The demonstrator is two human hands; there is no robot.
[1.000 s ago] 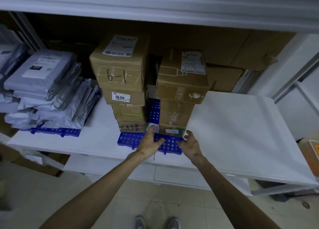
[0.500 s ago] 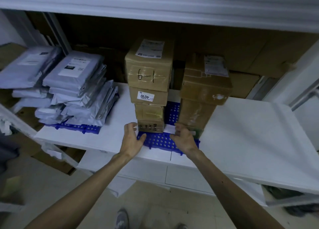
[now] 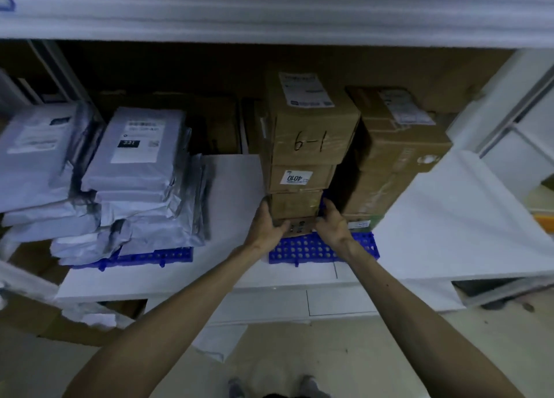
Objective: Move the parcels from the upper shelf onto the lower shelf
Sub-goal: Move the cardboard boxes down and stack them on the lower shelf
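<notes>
A stack of brown cardboard parcels (image 3: 302, 175) stands on a blue perforated mat (image 3: 311, 249) on the white shelf (image 3: 467, 226). The top box is marked "6-1", the one under it "4010". My left hand (image 3: 265, 223) grips the left side of the bottom boxes, thumb on the front. My right hand (image 3: 332, 222) grips their right side. A second stack of brown parcels (image 3: 395, 163) stands just to the right, touching the mat.
Two piles of grey plastic mailer bags (image 3: 135, 181) lie on another blue mat (image 3: 156, 255) at the left. Brown cartons line the back. The underside of the shelf above (image 3: 269, 10) hangs overhead. The floor and my shoes show below.
Both hands moved from the blue mat's front edge up to the sides of the left stack's bottom boxes. The view shifted left.
</notes>
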